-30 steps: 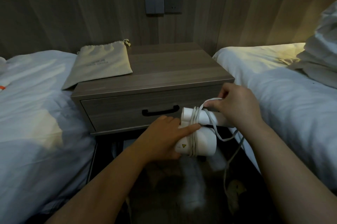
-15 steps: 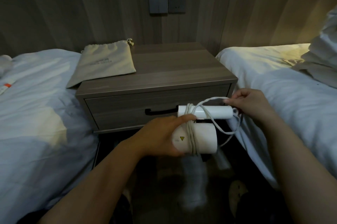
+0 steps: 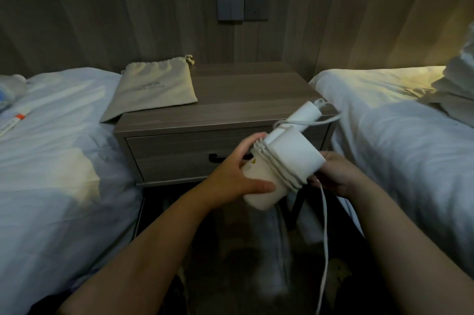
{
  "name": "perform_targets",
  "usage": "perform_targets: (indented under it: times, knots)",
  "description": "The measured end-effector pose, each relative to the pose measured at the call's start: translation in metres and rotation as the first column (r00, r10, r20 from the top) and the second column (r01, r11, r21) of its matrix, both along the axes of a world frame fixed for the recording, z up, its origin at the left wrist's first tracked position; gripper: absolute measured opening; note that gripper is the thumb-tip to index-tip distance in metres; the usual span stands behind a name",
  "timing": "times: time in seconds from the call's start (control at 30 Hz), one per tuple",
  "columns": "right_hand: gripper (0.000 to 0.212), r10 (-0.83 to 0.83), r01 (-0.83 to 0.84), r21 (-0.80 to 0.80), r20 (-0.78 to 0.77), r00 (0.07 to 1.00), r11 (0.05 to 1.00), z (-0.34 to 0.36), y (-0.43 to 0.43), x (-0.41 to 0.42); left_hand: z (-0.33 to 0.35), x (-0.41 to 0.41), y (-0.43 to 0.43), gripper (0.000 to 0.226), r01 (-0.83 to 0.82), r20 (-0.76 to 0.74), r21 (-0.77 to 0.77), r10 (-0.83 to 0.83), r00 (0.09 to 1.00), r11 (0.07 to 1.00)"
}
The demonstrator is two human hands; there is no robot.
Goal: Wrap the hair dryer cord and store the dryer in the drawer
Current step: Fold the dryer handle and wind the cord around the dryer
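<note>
On the hair dryer, a small yellow warning triangle near the left end of the barrel, with any lettering beside it too small to read. On the beige drawstring bag, a dark printed logo line, likewise unreadable. Matte white all over, with a thick round barrel tilted down to the left and a slimmer handle angled up to the right. Wound round the barrel's middle in several tight turns, the white cord, one looser loop passing the handle and the free length dropping straight down out of the bottom of the view. Held in mid-air just in front of the closed drawer, hiding the right part of its black pull. Clasped at the left end by the left hand, thumb along the near side, fingers over the far side. Under the right end, the right hand, fingers curled and pinching the cord where it leaves the coils. Behind, the wooden nightstand, with the bag on the left of its top and overhanging that edge. To either side, close in, two white beds, the right one's edge just beside the right hand; between them only a narrow dark strip of floor below the hands. On the wall above, a grey switch beside a socket
</note>
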State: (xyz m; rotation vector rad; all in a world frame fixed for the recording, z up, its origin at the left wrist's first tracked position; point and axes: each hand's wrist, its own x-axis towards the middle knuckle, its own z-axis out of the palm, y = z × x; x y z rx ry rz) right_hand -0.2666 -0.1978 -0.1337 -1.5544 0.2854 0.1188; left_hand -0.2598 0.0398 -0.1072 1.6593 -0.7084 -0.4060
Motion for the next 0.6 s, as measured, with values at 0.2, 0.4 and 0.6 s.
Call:
perform_targets:
  times: [0.2, 0.4, 0.6]
  knots:
    - [0.025, 0.067, -0.068, 0.052, 0.02, 0.998, 0.996, 0.016, 0.01, -0.006, 0.0, 0.005, -0.003, 0.082, -0.154, -0.154, -0.136, 0.133, 0.979, 0.979]
    - [0.037, 0.202, -0.204, 0.05, 0.034, 0.979, 0.978, 0.035, 0.018, -0.012, 0.0, 0.012, -0.004, 0.077, -0.348, -0.207, -0.152, 0.315, 0.926, 0.925]
    - [0.037, 0.138, -0.135, -0.043, 0.077, 0.987, 0.99, 0.041, 0.037, -0.016, -0.004, 0.013, -0.004, 0.083, -0.373, -0.175, -0.122, 0.35, 0.92, 0.92]
